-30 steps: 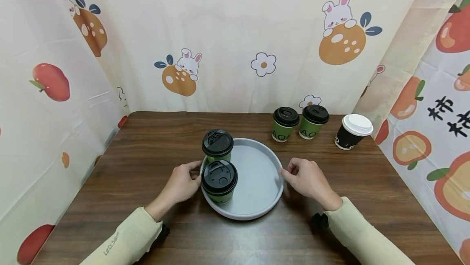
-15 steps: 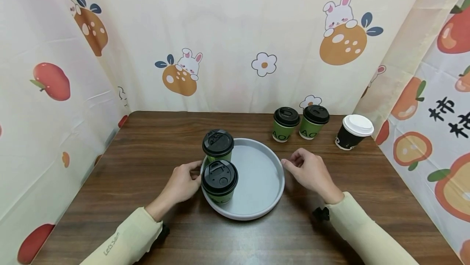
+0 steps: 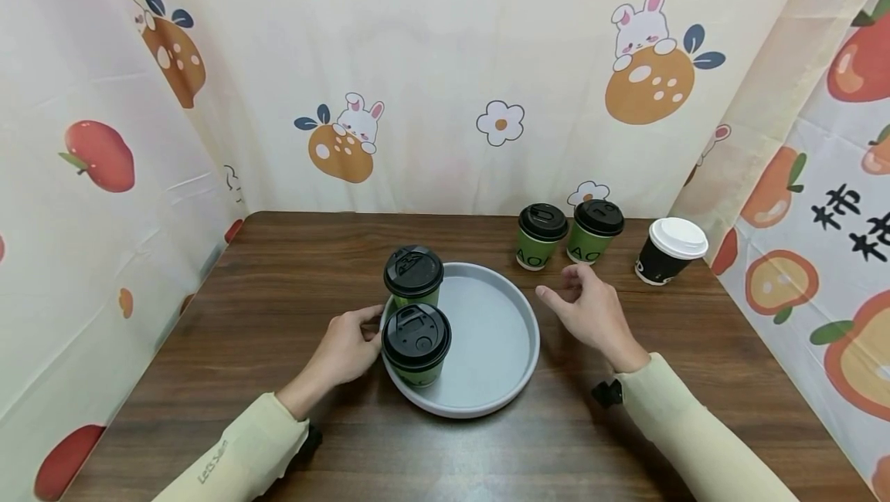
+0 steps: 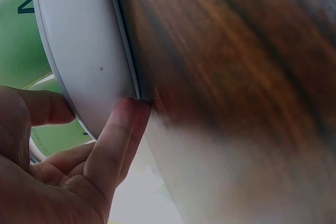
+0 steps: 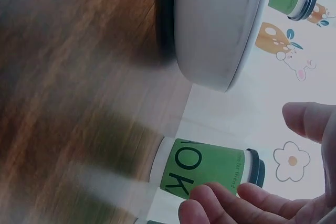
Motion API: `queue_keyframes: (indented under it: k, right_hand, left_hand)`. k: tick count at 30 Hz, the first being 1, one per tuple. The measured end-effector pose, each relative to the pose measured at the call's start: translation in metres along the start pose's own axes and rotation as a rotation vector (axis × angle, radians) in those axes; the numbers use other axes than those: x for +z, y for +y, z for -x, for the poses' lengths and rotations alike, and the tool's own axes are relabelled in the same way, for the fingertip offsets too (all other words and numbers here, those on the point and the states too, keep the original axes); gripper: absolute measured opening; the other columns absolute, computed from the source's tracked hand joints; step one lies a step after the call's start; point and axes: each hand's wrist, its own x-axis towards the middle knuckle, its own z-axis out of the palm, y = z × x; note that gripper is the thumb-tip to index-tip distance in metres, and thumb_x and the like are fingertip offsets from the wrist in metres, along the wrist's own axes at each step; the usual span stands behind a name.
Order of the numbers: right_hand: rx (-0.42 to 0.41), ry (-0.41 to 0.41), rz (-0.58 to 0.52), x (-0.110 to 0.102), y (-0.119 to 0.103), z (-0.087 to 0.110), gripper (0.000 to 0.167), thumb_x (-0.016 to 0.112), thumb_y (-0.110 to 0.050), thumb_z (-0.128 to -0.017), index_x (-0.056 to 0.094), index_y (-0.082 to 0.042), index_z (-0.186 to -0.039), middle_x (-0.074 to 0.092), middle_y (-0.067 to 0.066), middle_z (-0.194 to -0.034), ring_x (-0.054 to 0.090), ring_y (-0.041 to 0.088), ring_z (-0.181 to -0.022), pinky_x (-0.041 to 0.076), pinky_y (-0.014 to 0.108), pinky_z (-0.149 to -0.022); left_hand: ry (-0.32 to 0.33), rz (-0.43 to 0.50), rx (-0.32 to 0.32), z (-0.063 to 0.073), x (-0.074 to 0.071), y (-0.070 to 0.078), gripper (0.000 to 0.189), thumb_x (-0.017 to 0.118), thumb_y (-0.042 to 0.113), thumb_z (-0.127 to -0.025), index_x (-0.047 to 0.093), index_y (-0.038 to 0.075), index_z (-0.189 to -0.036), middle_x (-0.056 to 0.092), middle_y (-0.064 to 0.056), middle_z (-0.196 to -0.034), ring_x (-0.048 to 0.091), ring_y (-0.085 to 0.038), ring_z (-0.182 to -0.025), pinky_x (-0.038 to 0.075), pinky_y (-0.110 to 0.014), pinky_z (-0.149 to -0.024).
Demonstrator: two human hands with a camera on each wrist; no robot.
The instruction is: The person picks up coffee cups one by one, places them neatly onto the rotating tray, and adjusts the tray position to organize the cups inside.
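Observation:
A round grey tray (image 3: 487,347) lies on the wooden table, carrying two green paper cups with black lids on its left side, a nearer cup (image 3: 416,344) and a farther cup (image 3: 413,274). At the tray's left edge, my left hand (image 3: 348,349) grips the rim; the left wrist view has the thumb (image 4: 50,108) at the upper edge and fingertips against the outer wall by the base. My right hand (image 3: 587,313) is off the tray's right side, holding nothing, fingers loosely bent and thumb apart. Beyond it stands a green cup (image 5: 210,163), overlapped by the fingertips in the right wrist view.
Two green cups with black lids, a left one (image 3: 538,235) and a right one (image 3: 593,232), stand at the table's back right. Farther right is a black cup (image 3: 667,249) with a white lid. A printed curtain (image 3: 431,46) borders the table behind and at both sides.
My right hand has let go of the tray's right rim and moved up and right toward the back cups, its fingers spreading. The left hand and tray have stayed put.

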Motion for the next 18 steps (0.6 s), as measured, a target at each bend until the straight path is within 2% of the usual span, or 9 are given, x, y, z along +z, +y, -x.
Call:
queue_keyframes:
  k: [7,18]
  right_hand:
    - [-0.004,0.031,-0.006,0.002,0.004,-0.008,0.075,0.068,-0.059,-0.093,0.051,-0.001,-0.138,0.064,0.019,-0.126,0.066,0.033,-0.106,0.055,0.050,-0.090]
    - [0.017,0.081,-0.018,0.001,0.007,-0.021,0.081,0.069,-0.060,-0.091,0.047,-0.002,-0.143,0.062,0.025,-0.132,0.063,0.039,-0.113,0.052,0.055,-0.094]
  left_hand:
    - [-0.003,0.006,-0.007,0.000,0.000,0.000,0.042,0.067,0.007,-0.096,0.062,-0.005,-0.136,0.072,-0.018,-0.117,0.074,-0.021,-0.091,0.061,-0.035,-0.077]
    - [-0.009,0.016,-0.013,0.000,0.000,0.002,0.043,0.067,0.008,-0.097,0.061,-0.005,-0.137,0.072,-0.019,-0.119,0.074,-0.021,-0.091,0.062,-0.034,-0.077]
